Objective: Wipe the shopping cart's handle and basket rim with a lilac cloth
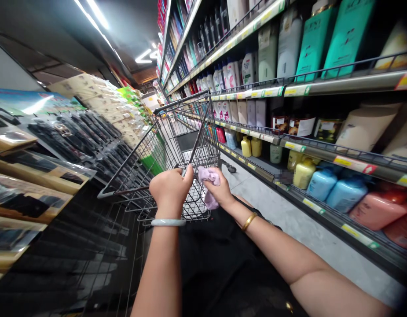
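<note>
Black clothing fills the lower centre, nearest the camera, flanked by my bare forearms. Cloth: pale lilac, soft, crumpled; upper part bunched, one loose fold hanging below my fingers. Position: in my right hand, just beside my left, at the near end of the cart. Right hand closed on the cloth; gold-coloured bracelet at that wrist. Left hand curled tight around a bar of the cart, thumb on top; pale, smooth bangle at the wrist.

Cart: dark wire mesh, open-topped, dark panel towards the far end, one caster visible on grey floor. To the right, shelves of bottles and jars: teal bottles high, blue bottles low. To the left, dark packaged goods on a display, somewhat blurred.
</note>
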The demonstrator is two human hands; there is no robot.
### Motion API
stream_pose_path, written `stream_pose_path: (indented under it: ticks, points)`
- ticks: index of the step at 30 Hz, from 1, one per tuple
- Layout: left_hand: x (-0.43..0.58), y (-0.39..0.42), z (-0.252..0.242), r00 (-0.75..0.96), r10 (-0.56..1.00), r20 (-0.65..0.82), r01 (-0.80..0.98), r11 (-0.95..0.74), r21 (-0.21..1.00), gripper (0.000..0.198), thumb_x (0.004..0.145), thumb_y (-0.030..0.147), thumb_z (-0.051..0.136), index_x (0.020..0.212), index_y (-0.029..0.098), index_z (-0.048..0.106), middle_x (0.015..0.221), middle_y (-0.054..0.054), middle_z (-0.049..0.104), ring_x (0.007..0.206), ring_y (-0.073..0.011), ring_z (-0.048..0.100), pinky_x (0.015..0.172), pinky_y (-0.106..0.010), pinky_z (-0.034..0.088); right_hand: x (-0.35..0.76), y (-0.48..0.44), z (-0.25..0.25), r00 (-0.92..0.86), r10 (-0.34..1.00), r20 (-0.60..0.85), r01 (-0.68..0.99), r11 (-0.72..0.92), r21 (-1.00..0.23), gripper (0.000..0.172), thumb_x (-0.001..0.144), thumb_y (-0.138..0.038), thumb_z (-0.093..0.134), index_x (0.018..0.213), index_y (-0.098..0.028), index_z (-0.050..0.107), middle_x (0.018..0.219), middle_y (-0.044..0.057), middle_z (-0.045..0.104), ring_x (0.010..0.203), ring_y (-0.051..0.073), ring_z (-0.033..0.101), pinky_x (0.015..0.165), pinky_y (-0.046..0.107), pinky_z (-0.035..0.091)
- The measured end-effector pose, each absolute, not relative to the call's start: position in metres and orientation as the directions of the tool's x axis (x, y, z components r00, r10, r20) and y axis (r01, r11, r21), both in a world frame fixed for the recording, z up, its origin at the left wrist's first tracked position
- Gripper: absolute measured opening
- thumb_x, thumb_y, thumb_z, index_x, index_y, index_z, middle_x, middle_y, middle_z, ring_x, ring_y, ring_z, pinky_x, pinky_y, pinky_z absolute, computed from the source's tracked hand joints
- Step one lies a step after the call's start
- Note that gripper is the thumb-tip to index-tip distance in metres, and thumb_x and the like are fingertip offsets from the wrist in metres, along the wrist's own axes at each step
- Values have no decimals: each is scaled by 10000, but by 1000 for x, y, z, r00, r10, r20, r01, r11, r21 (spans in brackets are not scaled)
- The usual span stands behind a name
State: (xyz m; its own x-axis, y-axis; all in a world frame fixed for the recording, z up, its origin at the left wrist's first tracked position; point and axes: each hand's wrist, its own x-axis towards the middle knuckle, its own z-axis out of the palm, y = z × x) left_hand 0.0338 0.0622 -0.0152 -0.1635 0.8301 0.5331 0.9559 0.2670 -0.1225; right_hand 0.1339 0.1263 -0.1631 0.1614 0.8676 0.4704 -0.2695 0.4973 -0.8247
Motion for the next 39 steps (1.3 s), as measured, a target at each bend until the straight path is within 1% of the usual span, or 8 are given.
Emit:
stream_pose_path:
  ticks: [3,10,15,18,24,29,35,39]
  points:
    - [34,62,-15,-157,832,532,959,258,-121,684,942,640,299,710,195,765,700,-113,715,715,-261,660,557,-318,183,133,127,-173,207,913,352,-260,398,-880,382,728,-314,750,1080,-217,636,1009,36,713,905,207,676,881,358,550]
    - [33,63,-17,-151,826,543,960,254,-120,695,939,654,294,700,197,759,706,-116,715,732,-269,664,554,-322,173,131,106,-131,160,746,647,-212,666,-715,404,759,-258,732,1149,-270,628,1159,32,672,1080,196,641,985,323,511]
    - [34,63,-16,-166,829,534,958,265,-113,699,939,651,290,732,191,774,713,-120,719,723,-267,658,555,-325,183,133,122,-177,149,886,440,-221,463,-858,387,742,-273,718,1114,-236,618,1071,33,698,991,207,667,941,350,531]
    - [34,63,-16,-171,828,535,957,268,-109,693,939,643,301,733,186,779,711,-126,717,726,-264,655,563,-321,192,133,114,-170,183,915,360,-287,400,-870,414,733,-293,727,1123,-233,603,1053,30,704,958,206,672,917,352,543]
    - [34,62,-17,-170,825,538,963,255,-88,731,990,553,197,819,202,815,774,-136,741,756,-263,662,580,-320,209,128,109,-112,202,750,630,-262,661,-703,417,754,-306,742,1146,-267,604,1168,52,668,1079,213,636,996,355,515]
    - [35,61,-17,-180,827,533,959,268,-92,683,992,493,223,833,204,821,767,-132,742,742,-261,661,579,-322,191,121,126,-109,273,865,421,-396,500,-770,440,745,-330,741,1139,-227,575,1087,49,679,985,196,657,931,347,543]
    - [34,61,-17,-173,813,556,962,262,-84,710,1005,448,180,836,192,820,799,-137,750,756,-259,664,583,-325,174,123,116,-87,281,659,698,-216,752,-623,407,777,-248,735,1162,-259,604,1165,51,647,1107,199,623,1022,343,496]
    - [35,61,-16,-182,821,542,959,271,-88,679,997,451,213,840,191,821,790,-138,748,755,-260,664,581,-325,173,125,149,-93,330,781,530,-243,613,-752,390,770,-248,726,1137,-236,591,1138,57,661,1047,203,631,1001,370,514]
